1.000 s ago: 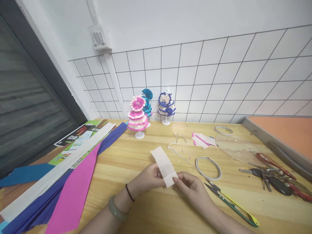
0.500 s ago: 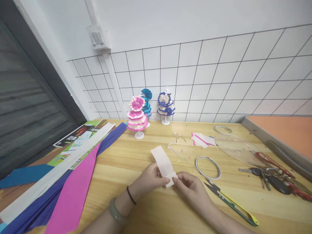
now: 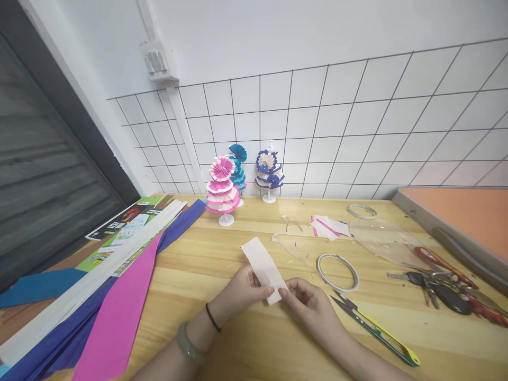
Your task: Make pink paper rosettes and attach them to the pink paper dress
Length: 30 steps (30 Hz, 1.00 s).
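Observation:
A pale strip of paper slants between my hands over the wooden table, its near end pinched by both. My left hand grips its left edge with thumb and fingers. From the other side, my right hand pinches the right edge near the bottom. Just right of my right hand lie thread snips with green and yellow handles. A roll of narrow tape rests flat beyond them.
Small paper-dressed stands, one pink and one blue, stand by the wall with a teal one. Coloured paper strips cover the left. Paper scraps, a clear disc and keys lie right, beside an orange-topped surface.
The strip's near end, bent over at a crease before, now lies flatter in line with the rest. Both hands keep their pinch and have barely moved.

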Tool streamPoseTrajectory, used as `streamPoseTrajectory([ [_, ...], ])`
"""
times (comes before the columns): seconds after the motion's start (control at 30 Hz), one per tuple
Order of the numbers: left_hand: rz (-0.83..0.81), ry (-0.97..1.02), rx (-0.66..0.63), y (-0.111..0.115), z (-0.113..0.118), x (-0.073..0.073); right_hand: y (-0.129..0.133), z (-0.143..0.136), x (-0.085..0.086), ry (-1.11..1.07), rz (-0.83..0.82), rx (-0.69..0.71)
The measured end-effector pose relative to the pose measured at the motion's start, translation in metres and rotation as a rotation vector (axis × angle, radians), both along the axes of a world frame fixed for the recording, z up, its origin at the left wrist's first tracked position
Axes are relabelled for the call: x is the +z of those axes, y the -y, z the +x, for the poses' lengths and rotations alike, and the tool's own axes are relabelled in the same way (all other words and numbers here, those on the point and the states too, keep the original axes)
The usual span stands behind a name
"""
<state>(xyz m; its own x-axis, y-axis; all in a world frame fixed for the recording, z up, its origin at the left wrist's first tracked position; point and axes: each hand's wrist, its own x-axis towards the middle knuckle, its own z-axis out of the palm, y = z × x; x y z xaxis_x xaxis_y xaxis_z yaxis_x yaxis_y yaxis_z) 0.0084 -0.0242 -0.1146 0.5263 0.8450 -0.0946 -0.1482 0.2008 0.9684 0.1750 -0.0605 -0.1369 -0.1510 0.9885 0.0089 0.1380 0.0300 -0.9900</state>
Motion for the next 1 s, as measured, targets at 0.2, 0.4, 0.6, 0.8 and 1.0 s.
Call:
streamPoseTrajectory([
  [0.2, -0.003, -0.009, -0.004, -0.001, -0.0014, -0.0017, -0.0009, -0.0027, -0.0001, -0.19, -0.03, -0.007],
  [0.4, 0.012, 0.012, -0.082, 0.0005, -0.0023, -0.0009, -0.0024, -0.0034, -0.0034, -0.219, -0.016, 0.037],
  [0.6, 0.038, 0.034, -0.122, 0.0019, 0.0, 0.0052, -0.0031, -0.0037, -0.0055, -0.192, -0.003, 0.024],
  [0.8, 0.041, 0.005, -0.051, 0.0018, -0.0001, 0.0052, -0.0024, -0.0029, -0.0037, -0.189, -0.006, 0.044],
  [1.0, 0.017, -0.017, -0.026, 0.0012, -0.0013, 0.0035, 0.0004, -0.0006, 0.0005, -0.204, -0.037, 0.07],
])
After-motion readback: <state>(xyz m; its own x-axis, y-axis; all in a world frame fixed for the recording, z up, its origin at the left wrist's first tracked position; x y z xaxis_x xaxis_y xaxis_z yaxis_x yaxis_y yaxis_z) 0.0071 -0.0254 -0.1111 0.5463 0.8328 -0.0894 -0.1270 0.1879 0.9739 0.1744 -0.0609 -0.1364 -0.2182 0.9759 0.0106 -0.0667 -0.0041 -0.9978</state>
